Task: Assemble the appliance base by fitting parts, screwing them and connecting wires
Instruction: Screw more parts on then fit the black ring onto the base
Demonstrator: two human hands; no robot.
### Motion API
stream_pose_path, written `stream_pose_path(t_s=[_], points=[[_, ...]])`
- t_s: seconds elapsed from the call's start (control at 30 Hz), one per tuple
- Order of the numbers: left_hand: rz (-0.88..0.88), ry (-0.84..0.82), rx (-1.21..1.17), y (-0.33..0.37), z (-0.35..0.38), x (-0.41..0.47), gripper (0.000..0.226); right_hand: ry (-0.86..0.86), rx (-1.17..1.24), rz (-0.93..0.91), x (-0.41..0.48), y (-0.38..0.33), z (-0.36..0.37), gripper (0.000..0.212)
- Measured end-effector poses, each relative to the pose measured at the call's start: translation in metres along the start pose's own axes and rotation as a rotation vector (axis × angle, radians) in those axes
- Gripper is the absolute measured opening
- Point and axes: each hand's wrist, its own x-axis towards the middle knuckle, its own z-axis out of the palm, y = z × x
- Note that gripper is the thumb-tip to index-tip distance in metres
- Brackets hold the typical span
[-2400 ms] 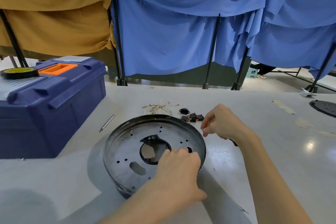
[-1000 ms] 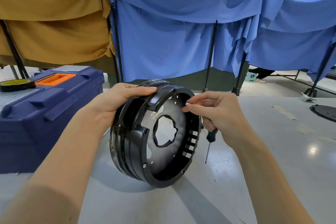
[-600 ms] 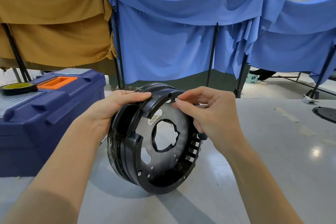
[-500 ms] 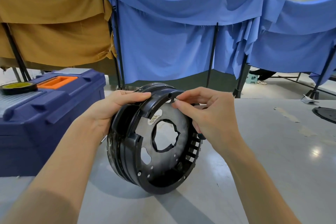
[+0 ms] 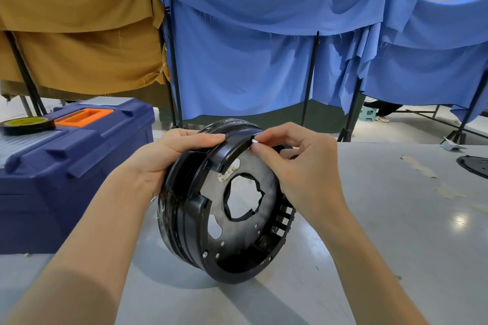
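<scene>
Two hands hold the appliance base (image 5: 195,208) on its edge on the desk (image 5: 396,219): the left hand (image 5: 169,155) grips the top rim, the right hand (image 5: 298,166) pinches a small pale part (image 5: 254,140) at a notch. Few screws (image 5: 203,254) are in, no wires show: much remains, I judge. The shell (image 5: 174,229) is glossy, black, ribbed; the plate (image 5: 237,229) dull, perforated.

I saw a blue toolbox (image 5: 79,166) at left on the grey surface (image 5: 396,219), a tape roll (image 5: 26,124) on its lid, blue cloth (image 5: 264,60) draped behind.
</scene>
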Motion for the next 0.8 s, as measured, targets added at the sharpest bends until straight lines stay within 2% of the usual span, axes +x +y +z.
stream_pose_path(t_s=[0.27,0.47,0.8], points=[[0.003,0.012,0.031,0.0012,0.001,0.0019,0.008,0.029,-0.035,-0.047,0.0022,0.0029,0.0017,0.019],[-0.032,-0.033,0.035,0.0015,-0.0015,0.003,0.017,0.023,-0.019,-0.043,0.0028,0.0049,0.0033,0.022],[-0.013,0.011,0.053,0.0028,0.0023,-0.0016,0.009,0.026,0.005,-0.03,0.0017,0.0077,0.0061,0.016]])
